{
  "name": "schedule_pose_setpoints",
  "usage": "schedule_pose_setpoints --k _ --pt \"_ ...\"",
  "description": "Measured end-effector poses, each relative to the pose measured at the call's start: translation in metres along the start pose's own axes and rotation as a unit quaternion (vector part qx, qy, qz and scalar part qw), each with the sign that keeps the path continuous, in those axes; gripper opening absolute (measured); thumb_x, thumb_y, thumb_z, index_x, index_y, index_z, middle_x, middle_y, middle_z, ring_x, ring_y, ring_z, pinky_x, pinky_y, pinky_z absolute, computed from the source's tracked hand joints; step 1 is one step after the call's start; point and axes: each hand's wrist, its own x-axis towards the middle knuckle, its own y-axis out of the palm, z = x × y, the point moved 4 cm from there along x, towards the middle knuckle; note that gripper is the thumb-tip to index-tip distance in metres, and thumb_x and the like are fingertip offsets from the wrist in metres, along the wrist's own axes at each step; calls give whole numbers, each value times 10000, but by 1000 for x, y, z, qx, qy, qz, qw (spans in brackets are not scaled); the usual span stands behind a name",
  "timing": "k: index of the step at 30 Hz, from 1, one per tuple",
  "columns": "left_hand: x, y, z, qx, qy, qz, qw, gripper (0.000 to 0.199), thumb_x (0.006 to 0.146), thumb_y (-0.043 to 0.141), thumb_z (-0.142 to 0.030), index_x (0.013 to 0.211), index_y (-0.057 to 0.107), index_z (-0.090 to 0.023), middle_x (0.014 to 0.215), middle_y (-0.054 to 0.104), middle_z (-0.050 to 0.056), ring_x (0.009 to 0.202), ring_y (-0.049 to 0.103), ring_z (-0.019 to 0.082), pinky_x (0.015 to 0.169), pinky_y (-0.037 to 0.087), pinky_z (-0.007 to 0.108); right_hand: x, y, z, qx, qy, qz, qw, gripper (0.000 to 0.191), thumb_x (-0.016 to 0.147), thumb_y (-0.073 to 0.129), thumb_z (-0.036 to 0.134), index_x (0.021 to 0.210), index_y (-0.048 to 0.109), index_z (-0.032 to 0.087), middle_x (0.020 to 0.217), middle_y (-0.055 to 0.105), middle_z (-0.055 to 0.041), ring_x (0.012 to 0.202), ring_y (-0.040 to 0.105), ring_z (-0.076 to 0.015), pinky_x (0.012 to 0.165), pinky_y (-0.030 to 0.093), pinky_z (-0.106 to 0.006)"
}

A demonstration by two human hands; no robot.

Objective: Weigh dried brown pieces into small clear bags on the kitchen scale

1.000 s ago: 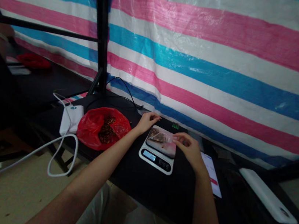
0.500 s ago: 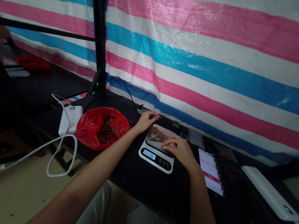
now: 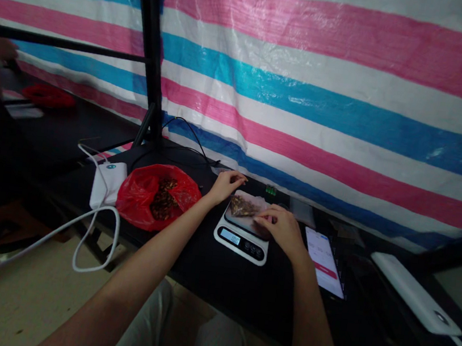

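Just under the right hand (image 3: pixel 281 229) (flat, fingers loose): clear bag (image 3: pixel 245 208) on scale (image 3: pixel 241 237).

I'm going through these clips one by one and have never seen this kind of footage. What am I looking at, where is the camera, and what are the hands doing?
There is no machine here. A person wears a camera on the head, so the one view looks forward and down along their own two bare arms.

In front of them is a dark table against a pink, blue and white striped tarp. On the table sits a small white kitchen scale with a lit display. A clear plastic bag of brown pieces lies on the scale.

The left hand rests at the bag's far left corner. The right hand lies on the bag's right side; how firmly it grips is hard to tell.

To the left is an open red bag with more brown pieces, and a white power bank with a cable. To the right lies a phone.
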Motion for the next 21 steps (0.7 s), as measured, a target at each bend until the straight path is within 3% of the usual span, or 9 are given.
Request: schedule_pose_setpoints --k 3,6,8,16,21 --pt "0 0 0 -5 -10 -3 1000 204 795 541 -258 856 671 -113 768 689 65 716 632 153 677 475 243 1 -11 -10 37 17 -91 995 224 748 569 394 741 714 223 772 660 -34 628 549 -162 580 391 -285" --pt "0 -1 -1 -9 -7 -4 1000 203 793 544 -254 855 674 -112 768 690 66 716 633 156 672 472 240 -1 -22 -25 86 63 -209 972 308 743 555 465 784 709 201 793 681 -48 635 565 -173 620 418 -299" --pt "0 -1 -2 -6 -8 -4 1000 203 792 544 -255 850 676 -111 765 690 67 707 631 156 664 469 239 -2 -25 -34 116 109 -244 957 352 728 557 496 817 709 191 797 695 -54 623 581 -182 630 427 -311" --pt "1 -3 -2 -10 -11 -10 1000 208 794 542 -245 852 674 -96 768 687 77 719 632 163 673 467 242 -6 -24 -50 71 207 -247 944 352 711 560 467 870 721 197 609 664 -40 562 585 -202 596 399 -316" --pt "0 -1 1 -21 5 -3 1000 238 801 531 -246 869 669 -64 764 681 86 718 631 164 658 458 228 -5 -22 -50 89 208 -235 945 308 716 559 404 906 701 207 773 695 -54 605 606 -189 630 419 -309"
